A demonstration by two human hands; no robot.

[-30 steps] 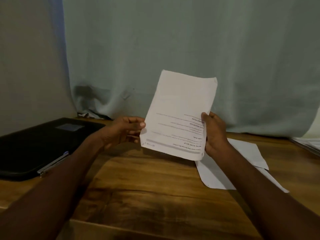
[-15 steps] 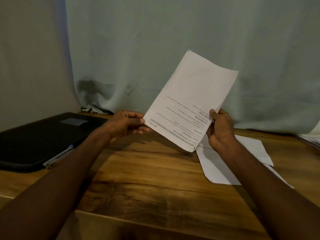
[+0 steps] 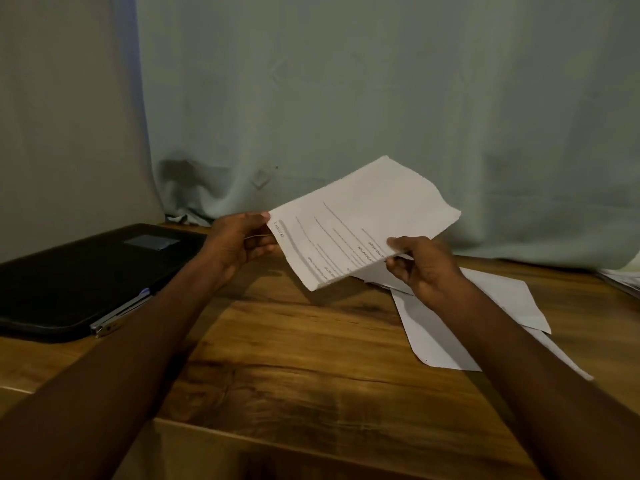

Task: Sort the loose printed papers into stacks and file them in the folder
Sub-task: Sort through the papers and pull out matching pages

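Above the table [image 3: 311, 358], near its middle, held a printed sheet [image 3: 363, 223] between both hands: left hand [image 3: 239, 244] pinching the near-left corner, right hand [image 3: 422, 265] pinching the lower edge. Judged light, limp and easily creased, sagging where unsupported; best taken by opposite edges, as done. Lay under the right arm a few loose papers [image 3: 450, 337], overlapping. Sat well left a black folder [image 3: 69, 275], closed, with a pen [image 3: 121, 313] at its edge, likely needing shifting before filing.

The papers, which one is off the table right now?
The printed sheet held up by the left hand and right hand; the other white sheets lie flat on the wooden table.
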